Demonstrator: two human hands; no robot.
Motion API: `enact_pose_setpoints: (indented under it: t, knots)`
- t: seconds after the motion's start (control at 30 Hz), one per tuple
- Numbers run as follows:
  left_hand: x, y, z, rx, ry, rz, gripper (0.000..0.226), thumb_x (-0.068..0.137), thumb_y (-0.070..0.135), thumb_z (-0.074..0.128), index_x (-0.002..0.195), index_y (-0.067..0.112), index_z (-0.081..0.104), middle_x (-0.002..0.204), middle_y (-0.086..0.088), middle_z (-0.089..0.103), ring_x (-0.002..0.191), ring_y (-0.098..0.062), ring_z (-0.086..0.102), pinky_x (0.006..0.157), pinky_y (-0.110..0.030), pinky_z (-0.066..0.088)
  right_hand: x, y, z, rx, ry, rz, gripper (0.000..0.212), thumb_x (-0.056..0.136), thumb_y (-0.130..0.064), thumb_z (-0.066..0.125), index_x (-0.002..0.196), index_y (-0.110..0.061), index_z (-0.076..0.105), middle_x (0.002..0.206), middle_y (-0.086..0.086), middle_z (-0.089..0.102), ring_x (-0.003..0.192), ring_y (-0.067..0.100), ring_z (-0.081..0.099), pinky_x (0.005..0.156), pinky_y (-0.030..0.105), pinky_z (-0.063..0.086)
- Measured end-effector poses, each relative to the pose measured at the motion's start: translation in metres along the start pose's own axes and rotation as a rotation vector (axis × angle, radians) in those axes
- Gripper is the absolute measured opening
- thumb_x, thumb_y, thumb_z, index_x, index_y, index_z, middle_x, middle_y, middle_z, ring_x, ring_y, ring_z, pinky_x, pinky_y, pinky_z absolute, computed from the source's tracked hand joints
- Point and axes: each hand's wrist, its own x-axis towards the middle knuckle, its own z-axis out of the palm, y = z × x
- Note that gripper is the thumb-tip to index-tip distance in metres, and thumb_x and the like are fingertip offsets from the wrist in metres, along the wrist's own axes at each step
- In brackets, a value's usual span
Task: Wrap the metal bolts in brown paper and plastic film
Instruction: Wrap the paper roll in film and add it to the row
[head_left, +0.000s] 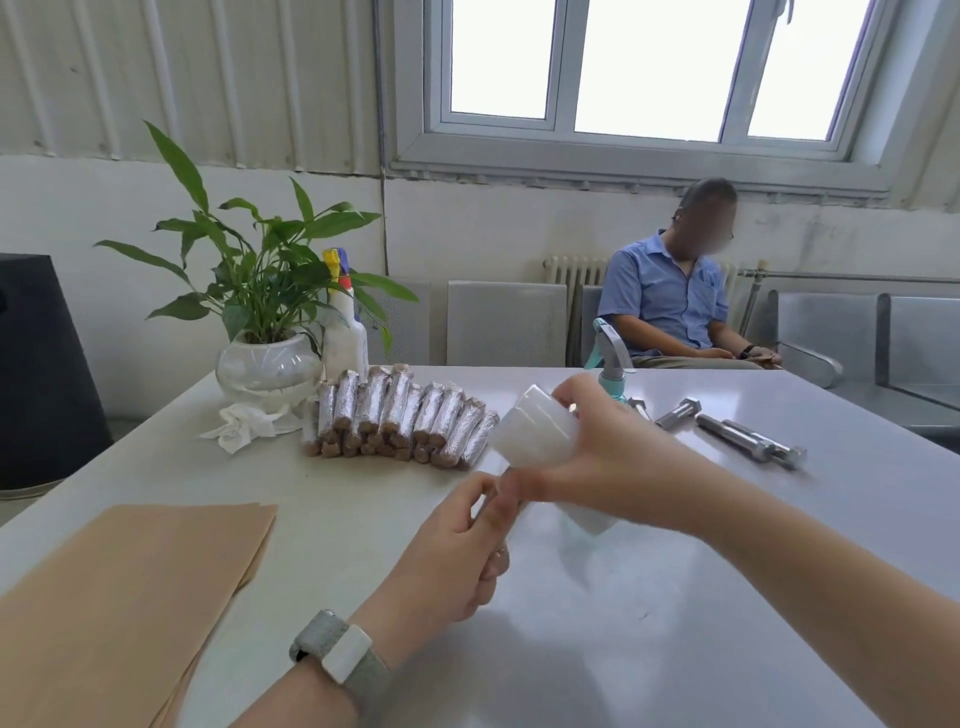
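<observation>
My right hand (597, 462) grips a white roll of plastic film (532, 428) held above the table's middle. My left hand (457, 545) is curled round a bundle just below it, mostly hidden by the fingers, and its fingertips pinch the film's loose end. A pile of several wrapped bolts (400, 418), brown paper under shiny film, lies at the back centre. Bare metal bolts (737, 434) lie at the right. A stack of brown paper sheets (119, 597) lies at the front left.
A potted plant in a glass bowl (267, 364), a white bottle (345, 338) and a crumpled tissue (244, 423) stand at the back left. A teal spray bottle (610, 364) stands behind my right hand. A person (670, 306) sits on metal seats beyond the white table (623, 597).
</observation>
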Motion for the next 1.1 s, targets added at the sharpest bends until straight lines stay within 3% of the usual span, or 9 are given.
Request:
enact_pose_setpoints:
  t: [0.07, 0.17, 0.37, 0.47, 0.6, 0.73, 0.9, 1.0, 1.1]
  knots:
    - [0.002, -0.001, -0.002, -0.068, 0.047, -0.009, 0.048, 0.075, 0.068, 0.053, 0.097, 0.025, 0.052, 0.055, 0.002, 0.038, 0.038, -0.012, 0.024, 0.042, -0.012, 0.019, -0.002, 0.0, 0.017, 0.021, 0.049, -0.105, 0.067, 0.055, -0.068, 0.062, 0.109, -0.038, 0.037, 0.091, -0.015, 0.056, 0.075, -0.002, 0.059, 0.052, 0.011, 0.043]
    - [0.003, -0.002, -0.007, -0.191, 0.122, -0.013, 0.03, 0.086, 0.053, 0.061, 0.095, 0.026, 0.053, 0.054, 0.002, 0.039, 0.037, -0.012, 0.025, 0.041, -0.015, 0.02, -0.006, 0.003, 0.041, 0.008, 0.111, -0.256, 0.073, 0.062, -0.06, 0.053, 0.129, -0.036, 0.036, 0.11, -0.013, 0.051, 0.095, 0.001, 0.052, 0.074, 0.015, 0.041]
    - [0.007, 0.002, -0.015, -0.388, 0.232, -0.062, 0.011, 0.099, 0.025, 0.045, 0.105, 0.015, 0.043, 0.053, 0.0, 0.045, 0.041, -0.016, 0.038, 0.04, -0.023, 0.029, -0.004, 0.01, 0.074, -0.244, 0.417, -0.593, 0.062, 0.06, -0.029, 0.086, 0.113, -0.012, 0.059, 0.106, 0.005, 0.052, 0.086, 0.024, 0.056, 0.072, 0.031, 0.049]
    - [0.009, 0.002, -0.019, -0.517, 0.259, -0.137, 0.02, 0.1, 0.031, 0.043, 0.103, 0.012, 0.048, 0.057, -0.004, 0.048, 0.043, -0.019, 0.043, 0.037, -0.024, 0.033, 0.001, 0.02, 0.084, -0.308, 0.48, -0.7, 0.067, 0.062, -0.044, 0.085, 0.112, -0.012, 0.055, 0.109, 0.003, 0.061, 0.086, 0.022, 0.06, 0.071, 0.031, 0.05]
    - [0.009, 0.004, -0.025, -0.758, 0.151, -0.162, 0.03, 0.084, 0.037, 0.05, 0.071, 0.012, 0.06, 0.06, -0.004, 0.054, 0.053, -0.02, 0.055, 0.049, -0.026, 0.044, 0.007, 0.031, 0.099, -0.265, 0.541, -0.752, 0.068, 0.07, -0.057, 0.078, 0.114, -0.014, 0.047, 0.1, 0.001, 0.065, 0.085, 0.021, 0.06, 0.075, 0.031, 0.046]
    - [0.011, 0.005, -0.028, -0.816, 0.069, -0.173, 0.084, 0.078, 0.078, 0.052, 0.107, 0.001, 0.067, 0.106, -0.021, 0.068, 0.104, -0.034, 0.066, 0.093, -0.045, 0.052, 0.007, 0.036, 0.108, -0.29, 0.513, -0.796, 0.058, 0.087, -0.057, 0.063, 0.125, -0.015, 0.048, 0.111, 0.0, 0.06, 0.096, 0.021, 0.058, 0.082, 0.032, 0.043]
    - [0.01, 0.011, -0.025, -0.821, 0.092, -0.374, 0.072, 0.077, 0.072, 0.057, 0.092, 0.002, 0.065, 0.083, -0.014, 0.062, 0.08, -0.027, 0.066, 0.07, -0.036, 0.058, -0.001, 0.033, 0.119, -0.399, 0.457, -0.852, 0.049, 0.083, -0.042, 0.069, 0.118, -0.014, 0.052, 0.108, 0.003, 0.053, 0.093, 0.028, 0.055, 0.079, 0.037, 0.044]
    - [0.014, 0.009, -0.029, -0.871, 0.234, -0.404, 0.074, 0.078, 0.077, 0.049, 0.112, 0.011, 0.048, 0.092, -0.015, 0.051, 0.096, -0.03, 0.053, 0.089, -0.04, 0.049, -0.003, 0.032, 0.12, -0.402, 0.47, -0.861, 0.046, 0.08, -0.034, 0.072, 0.116, -0.013, 0.051, 0.109, 0.004, 0.051, 0.09, 0.029, 0.054, 0.079, 0.036, 0.045]
    - [0.015, 0.008, -0.028, -0.898, 0.338, -0.385, 0.07, 0.08, 0.079, 0.043, 0.099, 0.012, 0.052, 0.09, -0.013, 0.049, 0.097, -0.028, 0.05, 0.089, -0.041, 0.049, -0.002, 0.033, 0.12, -0.419, 0.5, -0.889, 0.04, 0.082, -0.021, 0.073, 0.114, -0.013, 0.052, 0.115, 0.006, 0.059, 0.094, 0.029, 0.058, 0.084, 0.038, 0.045]
